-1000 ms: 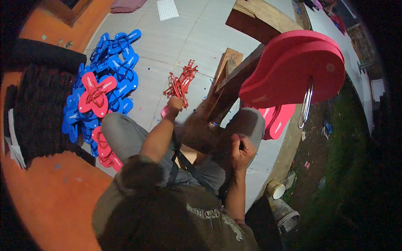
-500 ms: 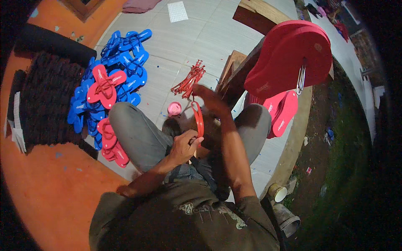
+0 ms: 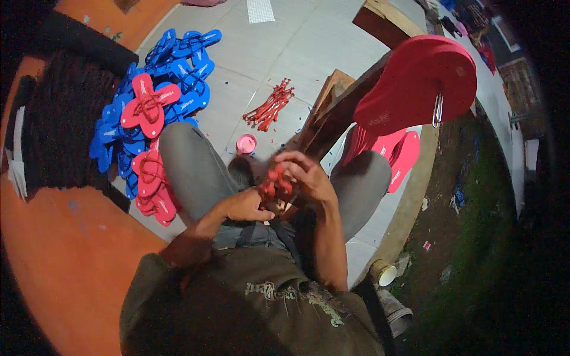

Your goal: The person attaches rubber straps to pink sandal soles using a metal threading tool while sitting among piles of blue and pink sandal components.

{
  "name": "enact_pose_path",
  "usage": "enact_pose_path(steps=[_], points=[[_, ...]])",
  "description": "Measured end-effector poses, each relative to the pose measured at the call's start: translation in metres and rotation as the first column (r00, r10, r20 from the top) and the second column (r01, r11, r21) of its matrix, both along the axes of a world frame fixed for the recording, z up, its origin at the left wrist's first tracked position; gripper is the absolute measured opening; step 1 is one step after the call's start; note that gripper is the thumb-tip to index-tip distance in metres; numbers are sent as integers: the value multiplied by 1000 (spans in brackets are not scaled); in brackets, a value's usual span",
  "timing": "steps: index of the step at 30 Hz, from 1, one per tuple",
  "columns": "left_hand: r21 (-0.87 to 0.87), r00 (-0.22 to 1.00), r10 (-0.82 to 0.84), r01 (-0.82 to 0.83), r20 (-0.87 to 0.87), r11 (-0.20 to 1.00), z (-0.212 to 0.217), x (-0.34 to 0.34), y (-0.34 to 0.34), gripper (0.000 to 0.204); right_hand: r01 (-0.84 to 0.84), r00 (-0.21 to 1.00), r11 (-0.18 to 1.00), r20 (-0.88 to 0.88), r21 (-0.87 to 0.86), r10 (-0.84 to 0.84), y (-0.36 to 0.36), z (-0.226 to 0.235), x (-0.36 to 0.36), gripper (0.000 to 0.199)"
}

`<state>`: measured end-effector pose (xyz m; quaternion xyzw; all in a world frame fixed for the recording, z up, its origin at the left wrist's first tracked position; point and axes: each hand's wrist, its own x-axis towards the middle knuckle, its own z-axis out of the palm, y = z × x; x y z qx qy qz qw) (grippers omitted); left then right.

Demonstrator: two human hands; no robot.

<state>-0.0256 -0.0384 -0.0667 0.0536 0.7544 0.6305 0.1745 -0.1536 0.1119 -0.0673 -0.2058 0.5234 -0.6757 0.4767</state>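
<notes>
While both hands, left hand [image 3: 246,204] and right hand [image 3: 309,178], clenched a red strap [image 3: 274,185], finished sandals [image 3: 148,107] lay piled; loose straps [image 3: 270,107] and soles [image 3: 415,83] seemingly remained.

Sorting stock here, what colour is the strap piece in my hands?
Red. The strap piece sits between the left hand and right hand, clearest in the head view.

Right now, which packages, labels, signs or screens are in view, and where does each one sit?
White gridded sheet: flat on the tiled floor at the top edge, rectangular.
Pale print marks on the red sandal soles: small, on soles hung at upper right.
Pale print on the dark shirt: across the chest, bottom centre.
No screens or signs.
</notes>
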Motion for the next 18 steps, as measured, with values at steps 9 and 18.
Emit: enact_pose_path(steps=[9,18], points=[[393,874,299,-447,382,804,-37,7,41,13,617,787,765,-176,184,-592,16,-25,57,21],[-230,971,227,-203,80,952,-102,21,46,36,251,886,787,-462,564,49,33,-44,95,31]])
